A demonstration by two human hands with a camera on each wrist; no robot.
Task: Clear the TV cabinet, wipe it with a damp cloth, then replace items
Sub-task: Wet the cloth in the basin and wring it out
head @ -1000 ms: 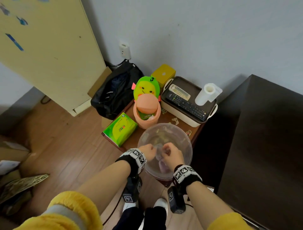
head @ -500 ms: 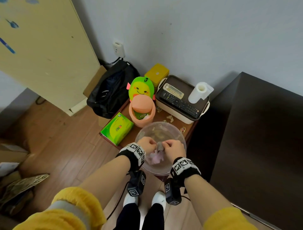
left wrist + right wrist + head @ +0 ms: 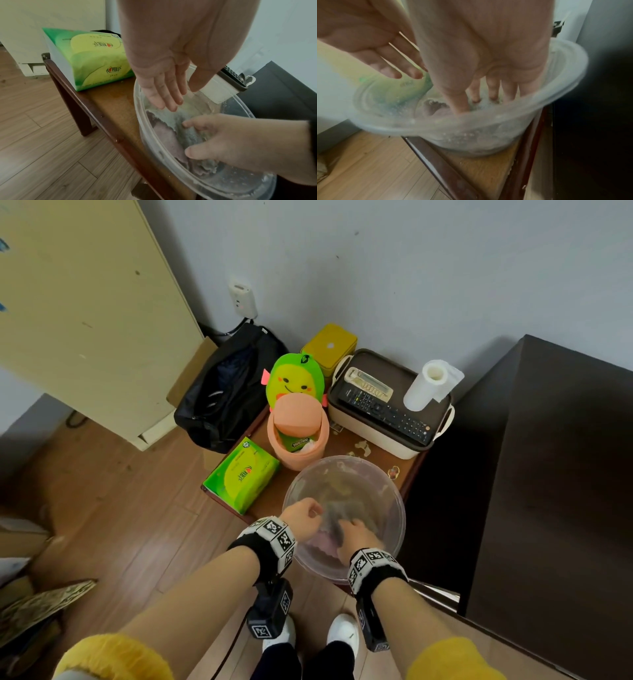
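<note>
A grey and pink cloth [image 3: 164, 135] lies wet inside a clear plastic basin [image 3: 342, 460] on a small wooden table. My right hand [image 3: 477, 104] reaches down into the basin, with its straight fingers and thumb pressing on the cloth [image 3: 435, 108]. My left hand [image 3: 171, 100] hovers just above the basin's left rim [image 3: 139, 115], fingers straight and holding nothing. In the head view both hands [image 3: 313, 513] [image 3: 352, 527] are over the near half of the basin. The dark TV cabinet [image 3: 555, 474] stands to the right, and its visible top is bare.
On the table [image 3: 346, 440] behind the basin are a green tissue pack [image 3: 241, 477], a pink bin with a green plush lid [image 3: 298, 436], and a lidded box carrying remotes [image 3: 387, 409] and a paper roll [image 3: 428, 385]. A black bag [image 3: 229, 392] leans by the wall.
Both hands gripped the bunched cloth over the basin before. Now my left hand has let go and opened, and my right hand has gone down into the basin with the cloth.
</note>
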